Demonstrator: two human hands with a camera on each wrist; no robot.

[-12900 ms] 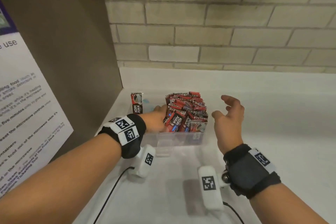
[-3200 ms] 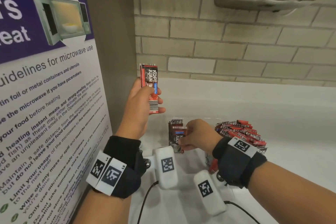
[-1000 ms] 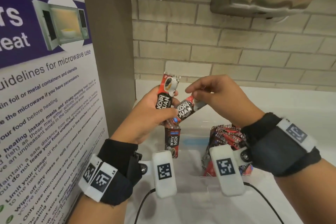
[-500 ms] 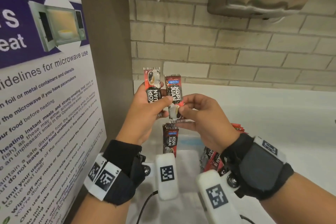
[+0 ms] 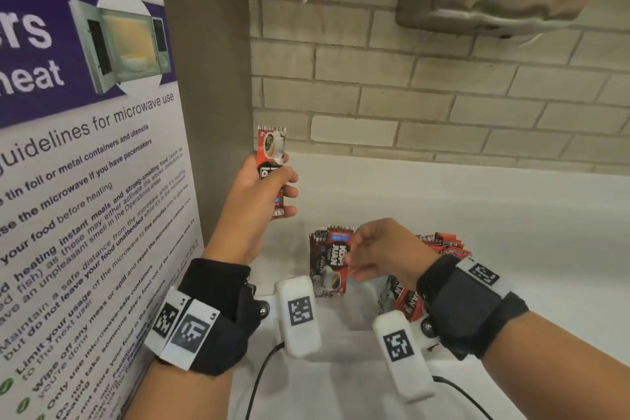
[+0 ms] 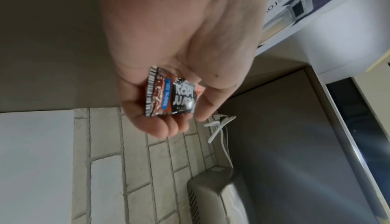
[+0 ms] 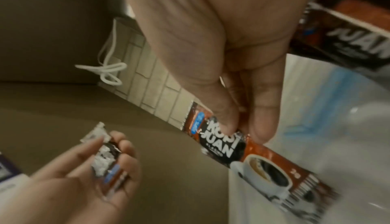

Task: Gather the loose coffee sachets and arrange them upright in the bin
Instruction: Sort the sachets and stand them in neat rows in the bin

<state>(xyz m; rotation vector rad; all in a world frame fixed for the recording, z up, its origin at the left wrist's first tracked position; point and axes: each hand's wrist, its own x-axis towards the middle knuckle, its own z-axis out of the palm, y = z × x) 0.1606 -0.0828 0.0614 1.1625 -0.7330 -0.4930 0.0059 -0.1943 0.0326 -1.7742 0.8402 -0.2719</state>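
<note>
Each hand's fingers (image 7: 264, 124) pinch one upright sachet (image 7: 249, 154) apiece.

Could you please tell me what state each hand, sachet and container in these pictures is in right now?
Left hand: raised, fingers curled around a red-and-black coffee sachet, held upright.
Right hand: low over the bin, pinching a second red-and-black coffee sachet, cup picture at the bottom.
Clear plastic bin: open-topped, on the white counter.
Bundle of red sachets: packed at the bin's right side, tilted.
</note>
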